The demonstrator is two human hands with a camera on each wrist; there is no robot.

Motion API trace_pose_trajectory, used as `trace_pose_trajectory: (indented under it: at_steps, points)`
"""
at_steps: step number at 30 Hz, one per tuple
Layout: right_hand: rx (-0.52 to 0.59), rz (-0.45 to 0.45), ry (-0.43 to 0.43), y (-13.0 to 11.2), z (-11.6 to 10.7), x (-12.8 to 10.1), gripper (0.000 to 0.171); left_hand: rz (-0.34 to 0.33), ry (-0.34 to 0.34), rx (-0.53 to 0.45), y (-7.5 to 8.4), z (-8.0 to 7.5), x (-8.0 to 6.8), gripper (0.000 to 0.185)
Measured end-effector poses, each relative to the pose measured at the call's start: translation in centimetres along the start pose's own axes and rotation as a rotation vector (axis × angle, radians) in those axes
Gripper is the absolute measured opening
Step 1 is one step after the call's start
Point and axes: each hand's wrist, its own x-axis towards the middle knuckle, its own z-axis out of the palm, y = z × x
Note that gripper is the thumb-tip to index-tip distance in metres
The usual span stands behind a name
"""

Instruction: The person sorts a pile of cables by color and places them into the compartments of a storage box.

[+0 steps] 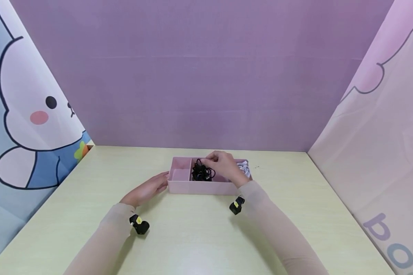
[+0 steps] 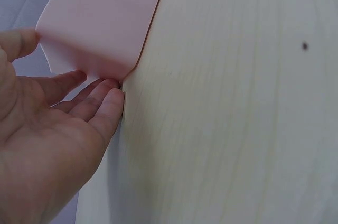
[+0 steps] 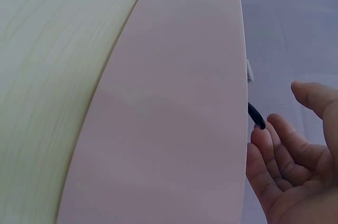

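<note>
A pink divided box (image 1: 199, 187) sits on the table. My left hand (image 1: 149, 190) rests its fingers against the box's left end; in the left wrist view its thumb (image 2: 24, 43) touches the upper edge, and the fingertips lie low on the end wall. A bundle of black cable (image 1: 202, 173) lies in a middle compartment. My right hand (image 1: 223, 164) is over the box, just right of that bundle. In the right wrist view, a black cable loop (image 3: 256, 116) pokes above the rim beside the loosely bent fingers, with the thumb well apart from them.
A coiled white cable (image 1: 244, 168) fills the right compartment, partly behind the right wrist. The box's left compartment (image 1: 181, 173) shows its bare floor. A purple backdrop (image 1: 203, 76) rises behind the table, with printed cloths on both sides.
</note>
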Motion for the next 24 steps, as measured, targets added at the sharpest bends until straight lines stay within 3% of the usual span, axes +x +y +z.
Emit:
trace_pose_trajectory:
  at_steps: [24]
  points:
    - [-0.012,-0.058,-0.036,-0.6,-0.8,-1.9,0.024,0.004,-0.003,-0.011,0.0,0.0,0.1,0.062]
